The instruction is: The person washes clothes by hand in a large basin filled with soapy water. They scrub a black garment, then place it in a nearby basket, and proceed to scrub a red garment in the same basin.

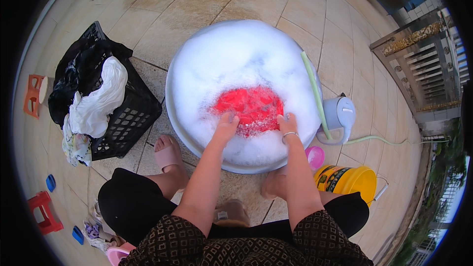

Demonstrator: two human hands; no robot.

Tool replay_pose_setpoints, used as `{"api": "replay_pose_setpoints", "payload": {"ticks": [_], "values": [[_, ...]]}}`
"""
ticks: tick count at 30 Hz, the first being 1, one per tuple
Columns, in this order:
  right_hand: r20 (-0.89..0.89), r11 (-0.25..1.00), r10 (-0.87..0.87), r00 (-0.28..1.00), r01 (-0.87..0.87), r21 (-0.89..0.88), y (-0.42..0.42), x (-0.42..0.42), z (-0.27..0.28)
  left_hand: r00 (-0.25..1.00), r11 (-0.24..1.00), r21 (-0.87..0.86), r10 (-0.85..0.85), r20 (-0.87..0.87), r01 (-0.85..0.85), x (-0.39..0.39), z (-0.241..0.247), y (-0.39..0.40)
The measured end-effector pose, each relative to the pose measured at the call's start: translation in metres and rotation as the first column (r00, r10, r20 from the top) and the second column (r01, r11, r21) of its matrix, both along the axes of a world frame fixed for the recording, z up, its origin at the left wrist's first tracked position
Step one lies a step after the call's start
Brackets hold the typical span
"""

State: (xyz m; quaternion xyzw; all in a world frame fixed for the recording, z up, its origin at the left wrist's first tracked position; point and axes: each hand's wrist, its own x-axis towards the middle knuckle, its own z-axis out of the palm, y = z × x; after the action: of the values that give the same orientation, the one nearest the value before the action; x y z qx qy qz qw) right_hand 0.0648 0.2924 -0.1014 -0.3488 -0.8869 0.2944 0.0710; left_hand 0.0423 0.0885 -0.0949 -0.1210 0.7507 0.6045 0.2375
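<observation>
A wide round tub (170,112) stands before me, heaped with white suds (229,51). Red wet cloth (251,105) shows through a gap in the foam. My left hand (227,125) grips the cloth's lower left part, thumb on top and fingers partly lost in suds. At the right edge of the same cloth, my right hand (287,123) pinches it; a bangle (290,135) circles that wrist. Most of the cloth and whatever else lies under the foam are hidden.
A black plastic crate (129,118) with dark and white clothes (98,99) stands left. Right of the tub are a grey-blue watering can (336,114), a pale green hose (314,92), a pink cup (315,157) and a yellow bucket (347,181). A red stool (44,212) lies lower left.
</observation>
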Motion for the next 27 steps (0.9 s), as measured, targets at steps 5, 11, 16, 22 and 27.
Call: {"api": "replay_pose_setpoints", "payload": {"ticks": [5,11,16,22,27], "values": [[-0.209,0.898,0.275,0.938,-0.329,-0.292,-0.081,-0.009,0.037,0.821,0.759,0.518,0.038,0.569,-0.394,-0.01,0.019,0.008],[-0.166,0.843,0.46,0.872,-0.488,-0.225,-0.14,0.003,0.073,0.861,0.2,0.85,-0.049,0.506,-0.488,0.004,-0.031,0.013],[0.222,0.964,0.165,0.961,-0.109,-0.243,-0.106,-0.022,0.061,0.784,0.686,0.443,0.315,0.535,-0.577,0.003,0.041,0.043],[-0.206,0.754,-0.002,0.978,-0.134,-0.643,-0.078,-0.007,0.004,0.767,0.447,0.627,0.299,0.568,-0.638,0.005,0.053,0.048],[0.037,0.103,-0.205,0.978,0.059,-0.993,-0.089,0.007,0.039,0.84,0.531,0.654,0.285,0.461,-0.539,0.018,0.045,0.045]]}}
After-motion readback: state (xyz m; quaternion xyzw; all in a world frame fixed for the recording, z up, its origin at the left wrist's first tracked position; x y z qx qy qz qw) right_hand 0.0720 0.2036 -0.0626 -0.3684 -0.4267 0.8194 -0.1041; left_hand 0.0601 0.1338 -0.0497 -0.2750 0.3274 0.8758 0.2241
